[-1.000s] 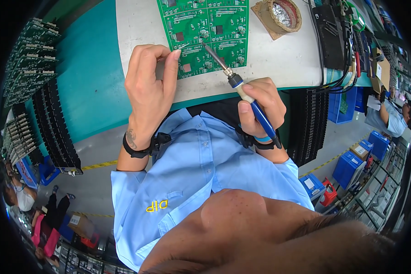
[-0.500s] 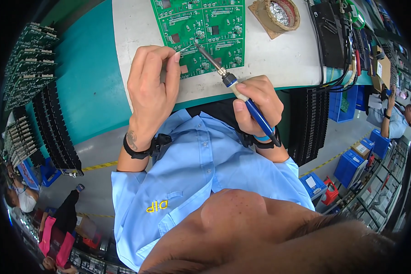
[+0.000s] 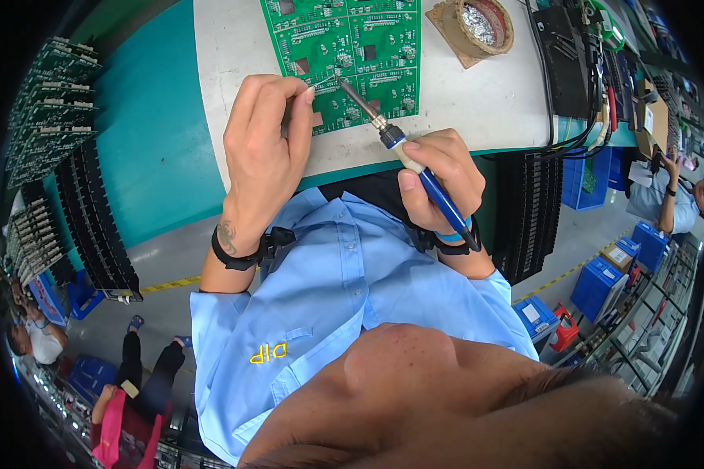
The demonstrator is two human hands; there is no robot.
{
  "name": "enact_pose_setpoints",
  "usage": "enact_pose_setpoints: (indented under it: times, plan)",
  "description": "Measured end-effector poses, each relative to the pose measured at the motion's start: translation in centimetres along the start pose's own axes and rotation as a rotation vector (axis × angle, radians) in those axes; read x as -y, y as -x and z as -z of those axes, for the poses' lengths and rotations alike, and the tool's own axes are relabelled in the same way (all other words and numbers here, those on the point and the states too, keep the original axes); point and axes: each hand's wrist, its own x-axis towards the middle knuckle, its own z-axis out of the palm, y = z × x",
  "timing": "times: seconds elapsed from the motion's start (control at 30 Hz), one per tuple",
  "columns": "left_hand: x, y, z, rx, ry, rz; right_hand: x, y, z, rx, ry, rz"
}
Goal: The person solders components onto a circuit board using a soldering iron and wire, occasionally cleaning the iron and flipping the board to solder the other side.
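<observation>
A green circuit board [image 3: 368,47] lies on the white bench top [image 3: 477,102]. My right hand [image 3: 438,176] grips a blue-handled soldering iron [image 3: 403,152]; its metal tip touches the board near its lower left part. My left hand [image 3: 266,148] rests at the board's lower left edge and pinches a thin solder wire [image 3: 325,78] that reaches the iron's tip. A black strap circles my left wrist and a blue band my right wrist.
A round holder with metal wool [image 3: 481,23] sits on a brown pad at the back right. Black cables and a dark unit [image 3: 567,70] run along the bench's right side. Racks of green boards [image 3: 47,117] stand left. Blue bins [image 3: 602,285] and other people are around.
The view has shifted so the board and both hands sit slightly lower and closer. The iron's tip moved a little leftward along the board toward the solder wire.
</observation>
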Motion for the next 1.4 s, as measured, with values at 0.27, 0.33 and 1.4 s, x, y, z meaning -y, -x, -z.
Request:
enact_pose_setpoints:
  times: [0.27,0.33,1.4]
  plan:
    - [-0.7,-0.1,1.0,0.04,0.014,0.048,0.0,0.4,0.8,-0.054,-0.01,-0.006]
    - [-0.5,-0.6,1.7,0.023,-0.014,0.021,-0.1,0.2,1.3,-0.067,0.025,-0.006]
    - [0.1,-1.1,0.9,-0.012,-0.106,-0.083,-0.5,-0.6,1.0,-0.041,-0.049,-0.003]
